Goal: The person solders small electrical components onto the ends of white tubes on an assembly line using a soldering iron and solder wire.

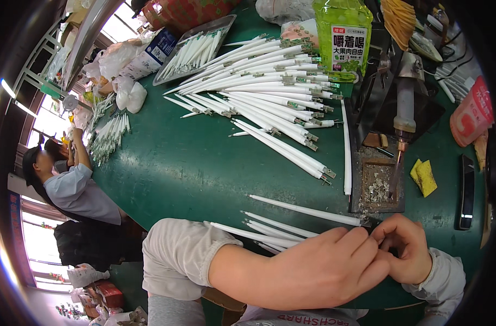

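Over the green tabletop, our left hand met our right hand beside white tapered rods; their grip we couldn't tell.

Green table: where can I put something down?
The bare patch of dark green tabletop lies between the wide fan of slim white sticks and the shorter white row below. It's crowded around the bright green plastic bottle and grey copper-tipped soldering iron.
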`<move>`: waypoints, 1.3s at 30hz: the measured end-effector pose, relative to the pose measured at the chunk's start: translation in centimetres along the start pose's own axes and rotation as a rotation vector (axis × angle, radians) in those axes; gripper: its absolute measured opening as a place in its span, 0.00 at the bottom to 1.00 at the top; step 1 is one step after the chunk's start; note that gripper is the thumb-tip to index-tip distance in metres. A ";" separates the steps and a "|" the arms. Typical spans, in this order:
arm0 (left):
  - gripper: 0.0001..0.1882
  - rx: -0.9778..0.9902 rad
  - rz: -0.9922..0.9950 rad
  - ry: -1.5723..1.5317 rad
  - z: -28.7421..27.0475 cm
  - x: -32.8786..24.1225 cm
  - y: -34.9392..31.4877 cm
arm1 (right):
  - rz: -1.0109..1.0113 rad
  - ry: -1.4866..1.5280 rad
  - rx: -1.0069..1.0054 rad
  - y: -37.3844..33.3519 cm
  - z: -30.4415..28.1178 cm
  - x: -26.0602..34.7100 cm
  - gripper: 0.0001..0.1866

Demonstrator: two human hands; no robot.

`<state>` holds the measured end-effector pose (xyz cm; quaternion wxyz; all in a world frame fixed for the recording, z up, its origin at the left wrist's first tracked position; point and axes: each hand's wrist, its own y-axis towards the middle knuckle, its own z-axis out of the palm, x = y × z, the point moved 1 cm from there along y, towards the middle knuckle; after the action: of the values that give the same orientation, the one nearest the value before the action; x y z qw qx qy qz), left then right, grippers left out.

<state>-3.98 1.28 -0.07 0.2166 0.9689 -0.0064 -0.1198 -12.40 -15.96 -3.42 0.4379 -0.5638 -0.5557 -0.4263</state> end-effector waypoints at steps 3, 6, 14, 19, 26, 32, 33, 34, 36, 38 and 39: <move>0.12 -0.065 -0.023 -0.109 0.8 0.4 0.3 | 0.045 0.123 0.023 -0.3 -0.3 -0.4 0.11; 0.13 -0.110 -0.059 -0.210 1.3 1.3 0.1 | 0.140 0.320 0.066 -0.1 -0.7 0.0 0.10; 0.11 -0.055 -0.275 -0.387 1.1 3.0 0.1 | 0.157 0.509 0.076 0.1 -0.8 0.0 0.08; 0.10 0.095 -0.384 -0.752 1.4 3.7 0.2 | 0.208 0.504 0.012 -0.1 -0.7 0.2 0.08; 0.09 0.283 -0.674 -0.984 0.0 4.2 0.8 | 0.169 0.505 0.023 0.8 -0.9 0.1 0.08; 0.08 0.363 -0.821 -1.061 0.3 4.3 1.1 | 0.132 0.458 0.025 0.8 -1.0 -0.6 0.06; 0.08 0.356 -0.796 -1.038 0.4 4.2 1.0 | 0.135 0.461 0.020 0.8 -1.1 -0.7 0.06; 0.09 0.348 -0.770 -1.014 0.5 4.1 1.0 | 0.119 0.420 0.060 0.8 -1.3 -0.7 0.07; 0.09 0.298 -0.829 -1.088 0.6 4.1 1.0 | 0.103 0.381 0.098 0.9 -1.5 -0.6 0.08; 0.09 0.243 -0.889 -1.159 0.7 4.2 1.1 | 0.129 0.420 0.079 1.1 -1.5 -0.4 0.07; 0.09 0.252 -0.921 -1.214 0.7 4.2 1.1 | 0.130 0.422 0.078 1.1 -1.4 -0.5 0.07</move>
<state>-0.05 -0.24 -1.16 -0.0085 0.6555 0.2662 -0.7067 -11.35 -17.47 -3.58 0.5926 -0.4793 -0.4301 -0.4839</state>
